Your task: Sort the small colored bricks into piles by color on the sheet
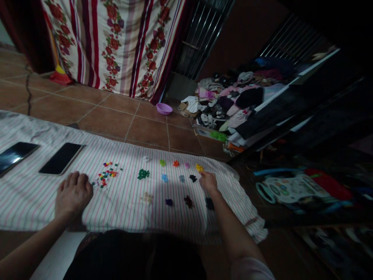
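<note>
My left hand [72, 192] lies palm down on the striped cloth [116, 212], holding nothing, fingers slightly bent. Just right of it is a loose scatter of small mixed-colour pieces [107, 174]. My right hand [209, 182] reaches to a little yellow pile [199, 167], its fingertips together at the pile's edge; whatever they pinch is hidden. Beside that hand is a black pile [192, 178], and a dark pile [209, 203] sits partly behind the wrist. Other sorted piles include orange [176, 163], pink [187, 165], light green [162, 162], dark green [143, 174] and light blue [164, 177].
Two phones, one dark [61, 158] and one reflecting light [17, 155], lie on the cloth at left. Beyond are the tiled floor [110, 116], a purple basin [164, 109], a floral curtain [116, 46] and heaped clothes [230, 97]. White [146, 158] and beige [147, 198] piles are nearer.
</note>
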The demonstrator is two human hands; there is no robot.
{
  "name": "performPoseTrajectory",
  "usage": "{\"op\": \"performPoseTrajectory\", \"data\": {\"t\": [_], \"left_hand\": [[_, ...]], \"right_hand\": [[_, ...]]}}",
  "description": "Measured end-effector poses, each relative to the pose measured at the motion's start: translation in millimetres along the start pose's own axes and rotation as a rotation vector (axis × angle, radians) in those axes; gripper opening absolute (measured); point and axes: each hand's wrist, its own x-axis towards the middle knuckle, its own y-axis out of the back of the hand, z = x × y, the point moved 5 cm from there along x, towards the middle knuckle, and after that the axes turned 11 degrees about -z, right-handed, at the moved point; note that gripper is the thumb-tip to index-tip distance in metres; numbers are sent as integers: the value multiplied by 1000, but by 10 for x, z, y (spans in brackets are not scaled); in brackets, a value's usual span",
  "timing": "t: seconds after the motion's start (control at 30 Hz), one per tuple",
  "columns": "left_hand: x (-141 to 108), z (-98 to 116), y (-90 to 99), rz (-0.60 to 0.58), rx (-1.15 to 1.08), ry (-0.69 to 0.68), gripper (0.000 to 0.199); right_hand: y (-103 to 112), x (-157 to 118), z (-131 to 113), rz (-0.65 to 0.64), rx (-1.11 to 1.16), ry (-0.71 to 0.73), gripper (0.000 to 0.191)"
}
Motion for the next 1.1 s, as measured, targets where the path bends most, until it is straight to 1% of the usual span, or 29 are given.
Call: {"op": "performPoseTrajectory", "data": {"t": [0.03, 0.1, 0.13, 0.2, 0.3, 0.43, 0.5, 0.57, 0.67, 0.73, 0.83, 0.93, 1.1], "left_hand": [[1, -9, 2, 11, -4, 21, 34], [12, -15, -28, -19, -15, 22, 34], [17, -27, -43, -23, -21, 30, 35], [28, -53, -80, -26, -20, 32, 37], [36, -96, -131, -7, 16, 43, 39], [34, -117, -177, 22, 23, 28, 38], [35, -124, -193, 29, 15, 27, 37], [38, -130, -204, 31, 1, 27, 38], [42, -142, -212, 27, -22, 29, 39], [44, -147, -209, 26, -50, 26, 40], [47, -146, -204, 31, -96, 12, 39], [51, -150, -212, 44, -98, 14, 40], [56, -163, -253, 54, -83, 17, 41]], "right_hand": [[5, 2, -32, -6, -15, 5, 37], [11, 17, -150, -7, -19, 38, 38], [10, 28, -245, -3, 1, 72, 38], [-7, 37, -518, -7, 59, 171, 38], [-63, -51, -1094, -27, 158, 323, 37], [-216, -397, -1993, -86, 308, 535, 34], [-344, -620, -2420, -153, 389, 653, 31], [-508, -822, -2790, -246, 448, 738, 30], [-760, -1023, -3215, -343, 478, 782, 29], [-902, -1076, -3412, -361, 474, 760, 30], [-1071, -1088, -3600, -372, 450, 692, 29], [-1184, -1091, -3700, -389, 430, 649, 26], [-1271, -1113, -3759, -381, 366, 606, 21]]}}
